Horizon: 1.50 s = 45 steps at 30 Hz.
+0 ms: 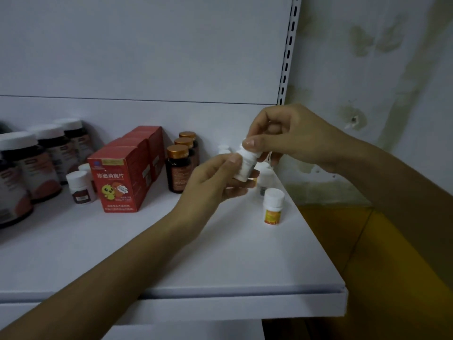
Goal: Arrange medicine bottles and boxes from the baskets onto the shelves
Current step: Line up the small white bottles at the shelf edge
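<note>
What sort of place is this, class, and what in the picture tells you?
Probably a pharmacy or medicine stockroom: a white shelf by a slotted upright carries red medicine boxes and gold-capped brown bottles; left hand and right hand hold a white bottle.

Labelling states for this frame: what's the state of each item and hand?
white bottle: capped, tilted, held above the shelf
left hand: grips its body
right hand: pinches its cap
yellow-label bottle: upright, capped, on shelf
red boxes: closed, upright
gold-capped bottles: upright, capped

head cam | looks forward and down | close over white shelf point(220, 253) | dim, edges seemingly bowed | single view
</note>
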Motion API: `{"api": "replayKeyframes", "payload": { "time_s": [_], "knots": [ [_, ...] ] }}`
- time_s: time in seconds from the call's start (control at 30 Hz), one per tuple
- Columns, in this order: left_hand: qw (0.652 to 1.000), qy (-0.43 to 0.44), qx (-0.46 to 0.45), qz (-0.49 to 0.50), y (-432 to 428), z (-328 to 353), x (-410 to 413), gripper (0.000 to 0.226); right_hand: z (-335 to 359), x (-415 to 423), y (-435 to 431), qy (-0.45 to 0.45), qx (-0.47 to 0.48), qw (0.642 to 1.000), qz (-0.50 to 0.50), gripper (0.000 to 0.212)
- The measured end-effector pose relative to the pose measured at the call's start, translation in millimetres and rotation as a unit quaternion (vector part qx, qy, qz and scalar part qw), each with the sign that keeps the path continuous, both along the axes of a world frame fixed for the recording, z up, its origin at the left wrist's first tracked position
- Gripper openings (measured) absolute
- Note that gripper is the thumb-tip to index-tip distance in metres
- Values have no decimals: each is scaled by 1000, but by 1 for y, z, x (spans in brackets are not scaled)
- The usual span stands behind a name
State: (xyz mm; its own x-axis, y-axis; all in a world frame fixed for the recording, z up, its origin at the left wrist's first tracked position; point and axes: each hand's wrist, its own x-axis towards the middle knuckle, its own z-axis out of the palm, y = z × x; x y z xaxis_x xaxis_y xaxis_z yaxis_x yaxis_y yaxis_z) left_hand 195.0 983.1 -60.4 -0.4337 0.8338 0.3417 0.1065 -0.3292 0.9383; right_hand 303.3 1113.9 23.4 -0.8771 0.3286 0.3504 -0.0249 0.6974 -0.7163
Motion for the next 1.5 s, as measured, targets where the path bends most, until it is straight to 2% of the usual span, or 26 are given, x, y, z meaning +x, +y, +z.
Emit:
{"api": "replayKeyframes", "payload": {
  "time_s": [0.1,0.2,0.27,0.37,0.47,0.57,0.77,0.93,1.13,1.4,1.5],
  "knots": [
    [997,-14,64,48,-3,1,-2,29,-1,-2,-3,2,-16,1000,13,14],
    [974,92,127,163,-1,-2,-6,30,-2,-3,-8,-18,-17,1000,9,28],
    [955,161,140,204,-1,-4,-4,32,-3,-3,-10,-24,-26,999,19,26],
    [939,201,142,241,-3,-4,0,35,-1,2,-10,-21,-47,998,39,25],
    [958,176,139,180,-5,-2,2,40,1,7,-9,-15,-50,997,50,35],
    [977,114,140,114,-9,1,7,38,4,14,-9,-1,-40,997,59,37],
    [979,97,169,52,-15,9,10,34,7,28,-16,37,-57,995,74,30],
    [982,27,185,-26,-18,11,14,40,7,32,-23,57,-61,994,64,27],
    [983,-8,177,-53,-20,11,13,49,10,33,-28,58,-67,995,54,24],
    [981,-39,148,-117,-21,11,14,41,12,38,-39,72,-5,997,30,29],
    [983,-70,129,-110,-21,13,18,37,10,38,-47,73,2,997,29,37]
  ]
}}
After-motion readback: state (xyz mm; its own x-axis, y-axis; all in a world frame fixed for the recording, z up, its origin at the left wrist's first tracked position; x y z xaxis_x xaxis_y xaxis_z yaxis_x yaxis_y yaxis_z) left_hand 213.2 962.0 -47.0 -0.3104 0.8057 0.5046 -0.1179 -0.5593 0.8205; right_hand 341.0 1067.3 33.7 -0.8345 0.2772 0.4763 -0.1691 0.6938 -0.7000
